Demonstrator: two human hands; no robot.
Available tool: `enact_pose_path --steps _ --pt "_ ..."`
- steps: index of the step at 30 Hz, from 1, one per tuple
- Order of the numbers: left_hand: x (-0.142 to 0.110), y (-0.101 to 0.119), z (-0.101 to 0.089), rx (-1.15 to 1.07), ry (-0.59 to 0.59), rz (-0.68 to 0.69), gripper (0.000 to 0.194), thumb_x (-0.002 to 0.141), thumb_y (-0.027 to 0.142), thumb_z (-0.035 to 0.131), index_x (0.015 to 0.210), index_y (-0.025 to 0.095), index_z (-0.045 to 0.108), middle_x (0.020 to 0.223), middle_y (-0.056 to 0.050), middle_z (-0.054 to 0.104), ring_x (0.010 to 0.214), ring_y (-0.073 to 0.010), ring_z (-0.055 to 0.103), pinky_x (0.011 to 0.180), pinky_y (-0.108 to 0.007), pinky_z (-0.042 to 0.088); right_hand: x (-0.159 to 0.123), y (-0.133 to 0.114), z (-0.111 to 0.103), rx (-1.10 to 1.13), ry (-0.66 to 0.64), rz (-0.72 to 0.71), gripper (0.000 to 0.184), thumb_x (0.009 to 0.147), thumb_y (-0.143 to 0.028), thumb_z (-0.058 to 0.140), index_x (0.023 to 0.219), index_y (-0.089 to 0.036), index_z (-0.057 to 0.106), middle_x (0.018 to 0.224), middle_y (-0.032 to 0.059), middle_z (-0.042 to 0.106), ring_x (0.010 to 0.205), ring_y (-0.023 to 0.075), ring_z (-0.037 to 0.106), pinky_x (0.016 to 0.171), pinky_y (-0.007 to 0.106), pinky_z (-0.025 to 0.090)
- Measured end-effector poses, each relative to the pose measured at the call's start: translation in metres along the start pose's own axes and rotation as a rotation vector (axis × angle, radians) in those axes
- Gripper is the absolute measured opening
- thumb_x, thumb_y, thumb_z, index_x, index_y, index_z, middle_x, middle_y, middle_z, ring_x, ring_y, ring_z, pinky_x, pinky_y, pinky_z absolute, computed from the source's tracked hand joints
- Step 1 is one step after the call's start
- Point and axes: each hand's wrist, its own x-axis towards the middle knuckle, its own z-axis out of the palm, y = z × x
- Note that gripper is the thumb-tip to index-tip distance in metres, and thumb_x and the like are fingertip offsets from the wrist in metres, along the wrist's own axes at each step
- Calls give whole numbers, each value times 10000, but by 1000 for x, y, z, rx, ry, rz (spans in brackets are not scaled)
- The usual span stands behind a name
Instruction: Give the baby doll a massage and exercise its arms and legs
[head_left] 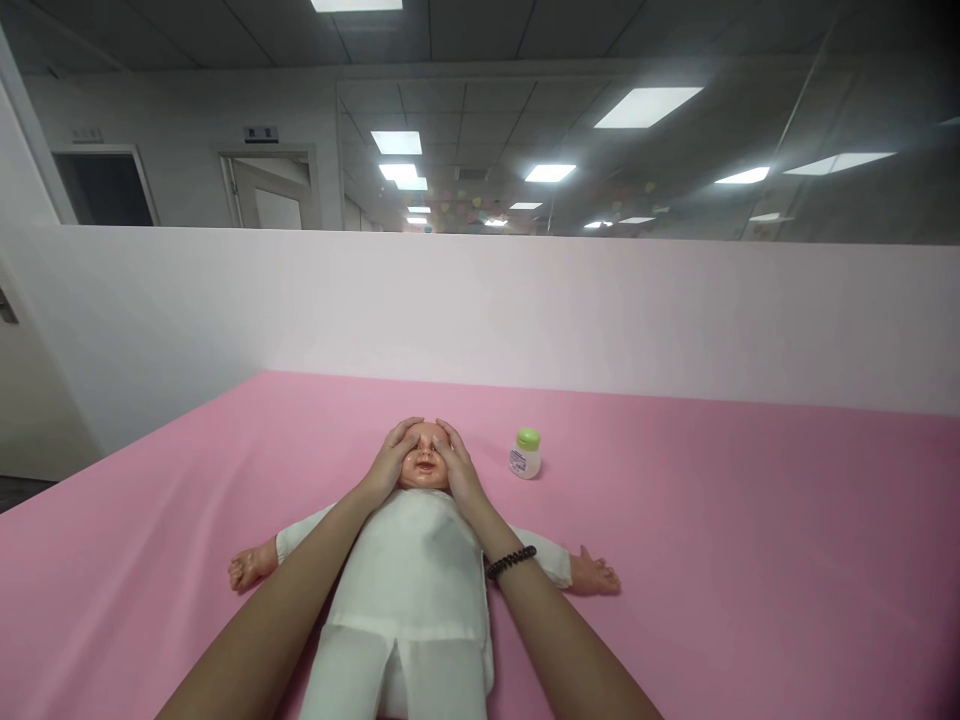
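Note:
A baby doll (416,570) in white clothing lies on its back on the pink covering, arms spread out to both sides. My left hand (391,458) cups the left side of the doll's head (425,467), its thumb on the face by the eye. On the other side, my right hand (460,464) mirrors it, thumb beside the other eye and fingers curved over the top of the head. The doll's mouth and chin show between my palms. A black coiled band (511,562) circles my right wrist.
Right of the doll's head stands a small clear jar (524,462) with a green lid. The pink covering (720,540) spreads over the surface, which meets a low white wall (525,310) at the back. Beyond are doorways and ceiling lights.

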Motion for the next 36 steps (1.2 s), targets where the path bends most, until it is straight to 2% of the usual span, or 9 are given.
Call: enact_pose_path --steps 5,13,19,26,36 --pt "2 -2 0 -10 16 14 446 801 467 637 1181 233 636 1256 -68 623 1199 -260 563 1060 -387 428 0 1 1 5 4 -4 625 755 -546 641 1305 -257 565 1460 46 487 1352 259 446 1150 412 356" --pt "0 -1 1 -5 31 28 428 835 461 569 1188 230 638 1255 -70 629 1232 -262 542 1100 -398 394 -1 -1 3 5 40 -24 565 797 -532 567 1289 -254 582 1463 26 491 1385 219 410 1179 366 312" --pt "-3 1 0 -5 10 27 463 829 490 606 1217 238 629 1273 -68 621 1241 -258 540 1102 -379 391 -6 -8 3 -11 11 17 629 751 -491 637 1329 -255 557 1468 29 483 1354 238 449 1142 372 370" --pt "-2 2 0 -6 2 21 464 815 494 633 1207 245 634 1263 -63 623 1238 -263 544 1091 -379 405 -9 -13 3 -41 15 20 638 718 -443 669 1323 -267 566 1463 17 489 1367 246 429 1147 378 364" --pt "-8 6 2 -1 8 -7 489 755 375 711 1221 248 629 1259 -68 630 1211 -276 567 1101 -407 404 -9 -13 3 -29 27 12 622 722 -404 673 1322 -270 578 1457 16 498 1334 247 467 1117 375 407"
